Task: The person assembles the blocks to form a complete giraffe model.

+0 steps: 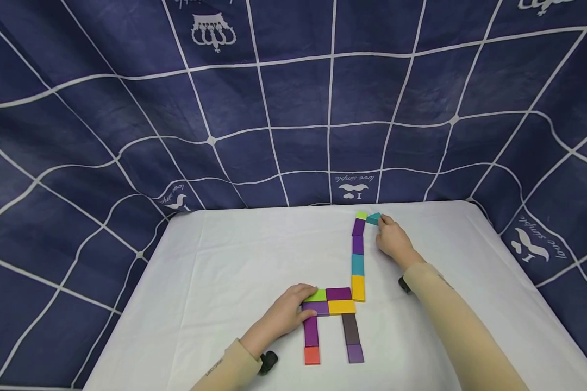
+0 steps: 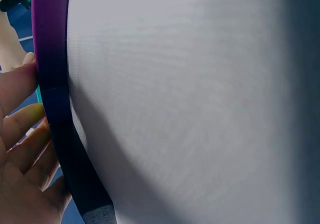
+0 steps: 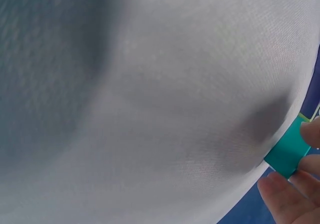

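At the back of the table, my right hand pinches a teal triangular block between thumb and fingers. The block sits close beside a small lime green block, which tops an upright column of purple, blue and yellow blocks. In the right wrist view, the fingertips are at the teal block's edges. My left hand rests at the left end of the four-block body, fingers extended. Its index fingertip touches a green block, and its thumb lies on a purple block.
Below the body run two legs, one magenta with a red block, one dark brown with a purple block. A white cloth covers the table. A navy curtain with white grid lines hangs behind and at both sides.
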Action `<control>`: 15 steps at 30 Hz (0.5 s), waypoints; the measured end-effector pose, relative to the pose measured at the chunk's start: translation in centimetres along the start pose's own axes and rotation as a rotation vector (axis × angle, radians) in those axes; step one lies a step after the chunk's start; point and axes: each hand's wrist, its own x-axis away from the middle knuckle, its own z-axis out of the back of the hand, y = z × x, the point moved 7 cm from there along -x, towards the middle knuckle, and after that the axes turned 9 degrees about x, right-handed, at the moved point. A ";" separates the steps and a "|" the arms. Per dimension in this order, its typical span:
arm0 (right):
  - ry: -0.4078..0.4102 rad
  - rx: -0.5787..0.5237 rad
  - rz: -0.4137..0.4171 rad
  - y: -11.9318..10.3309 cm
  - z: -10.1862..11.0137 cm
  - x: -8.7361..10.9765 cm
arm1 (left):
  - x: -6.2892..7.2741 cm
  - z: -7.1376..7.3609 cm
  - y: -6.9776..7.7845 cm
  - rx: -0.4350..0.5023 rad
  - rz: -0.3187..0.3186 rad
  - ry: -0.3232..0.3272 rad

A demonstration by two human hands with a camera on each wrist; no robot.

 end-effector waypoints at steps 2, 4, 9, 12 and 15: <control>0.000 -0.003 0.000 0.0 -0.1 -0.1 | 0.0 0.0 0.0 -0.001 0.000 0.002; 0.002 -0.007 0.002 0.0 -0.1 -0.1 | 0.1 0.1 0.0 0.001 -0.001 0.004; 0.001 -0.021 0.007 0.0 0.0 0.0 | 0.1 0.1 0.1 0.003 -0.001 0.007; -0.005 -0.032 0.004 0.1 0.0 0.1 | 0.1 0.1 0.1 0.000 -0.004 0.008; -0.016 -0.040 -0.001 0.2 0.0 0.0 | 0.1 0.1 0.0 -0.002 -0.002 0.005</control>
